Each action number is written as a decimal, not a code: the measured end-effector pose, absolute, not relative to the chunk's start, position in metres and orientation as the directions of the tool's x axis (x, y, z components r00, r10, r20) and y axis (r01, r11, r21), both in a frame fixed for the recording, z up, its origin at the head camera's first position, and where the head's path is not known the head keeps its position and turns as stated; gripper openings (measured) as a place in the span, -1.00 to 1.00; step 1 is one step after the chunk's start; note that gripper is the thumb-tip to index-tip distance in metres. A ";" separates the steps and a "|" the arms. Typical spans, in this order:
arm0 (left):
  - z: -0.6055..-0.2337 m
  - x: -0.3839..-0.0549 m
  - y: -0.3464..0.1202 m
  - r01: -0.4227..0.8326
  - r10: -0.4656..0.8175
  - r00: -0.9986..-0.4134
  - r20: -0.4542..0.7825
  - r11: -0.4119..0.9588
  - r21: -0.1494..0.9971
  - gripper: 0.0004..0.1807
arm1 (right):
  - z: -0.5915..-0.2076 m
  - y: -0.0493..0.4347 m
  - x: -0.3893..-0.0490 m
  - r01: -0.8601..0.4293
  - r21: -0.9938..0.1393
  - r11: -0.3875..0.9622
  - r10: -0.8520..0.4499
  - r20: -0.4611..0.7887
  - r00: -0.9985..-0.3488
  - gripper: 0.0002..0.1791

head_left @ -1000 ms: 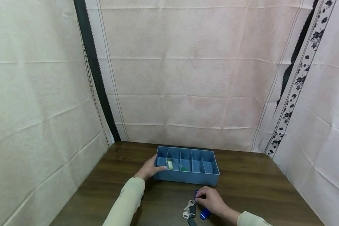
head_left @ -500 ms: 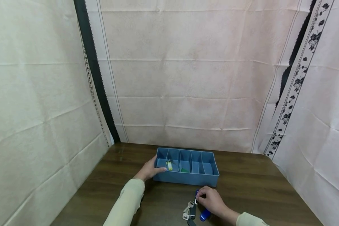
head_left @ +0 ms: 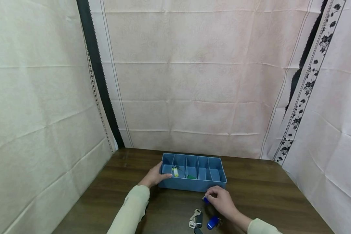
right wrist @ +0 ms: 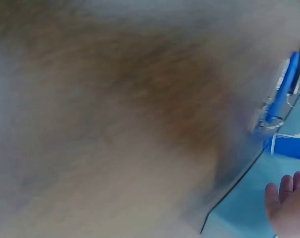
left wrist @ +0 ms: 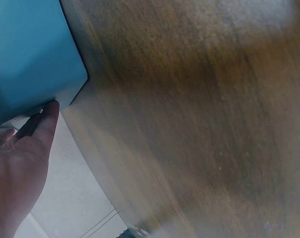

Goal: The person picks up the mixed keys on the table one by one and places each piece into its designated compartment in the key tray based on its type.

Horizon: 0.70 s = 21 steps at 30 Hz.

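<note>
My left hand (head_left: 155,176) holds the left end of a blue divided organizer box (head_left: 193,185), with the thumb by its front rim and fingers along its outer end. In the left wrist view, fingertips touch the end wall of the box (left wrist: 35,54). My right hand (head_left: 221,200) pinches a small blue key tag (head_left: 206,200) just in front of the box; the right wrist view shows the tag (right wrist: 291,147) with a pale edge. On the table nearby lie a bunch of keys (head_left: 195,218) with dark fobs and a blue fob (head_left: 212,222) with a ring.
A yellow key tag (head_left: 175,171) lies in the second compartment from the left, and a green piece (head_left: 191,176) in the third. The brown wooden table (head_left: 260,185) meets pale cloth hangings (head_left: 199,81) behind and at both sides.
My right hand has lifted the blue key tag away from beside the keys, moving up toward the box. The blue fob's ring now shows. The left hand stays on the box.
</note>
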<state>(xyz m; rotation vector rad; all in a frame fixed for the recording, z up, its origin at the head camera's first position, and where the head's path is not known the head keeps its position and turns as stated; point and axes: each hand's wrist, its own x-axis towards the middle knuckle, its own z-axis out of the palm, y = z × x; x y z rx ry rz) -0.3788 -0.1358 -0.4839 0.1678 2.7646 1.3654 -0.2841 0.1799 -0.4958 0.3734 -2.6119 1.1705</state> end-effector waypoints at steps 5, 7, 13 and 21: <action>-0.483 -0.378 -0.136 0.069 0.120 -0.993 -0.005 0.601 0.796 0.13 | -0.487 0.177 -0.286 -0.333 -0.725 0.603 -0.096 0.349 -0.932 -0.80; -0.483 -0.378 -0.136 0.067 0.118 -0.993 -0.005 0.602 0.796 0.14 | -0.481 0.176 -0.286 -0.334 -0.736 0.589 -0.095 0.347 -0.933 -0.81; -0.483 -0.378 -0.136 0.060 0.111 -0.994 -0.010 0.609 0.791 0.15 | -0.462 0.178 -0.288 -0.322 -0.779 0.538 -0.065 0.342 -0.937 -0.87; -0.482 -0.378 -0.136 0.058 0.112 -0.994 -0.011 0.594 0.803 0.13 | -0.438 0.182 -0.296 -0.332 -0.801 0.499 -0.028 0.368 -0.929 -0.95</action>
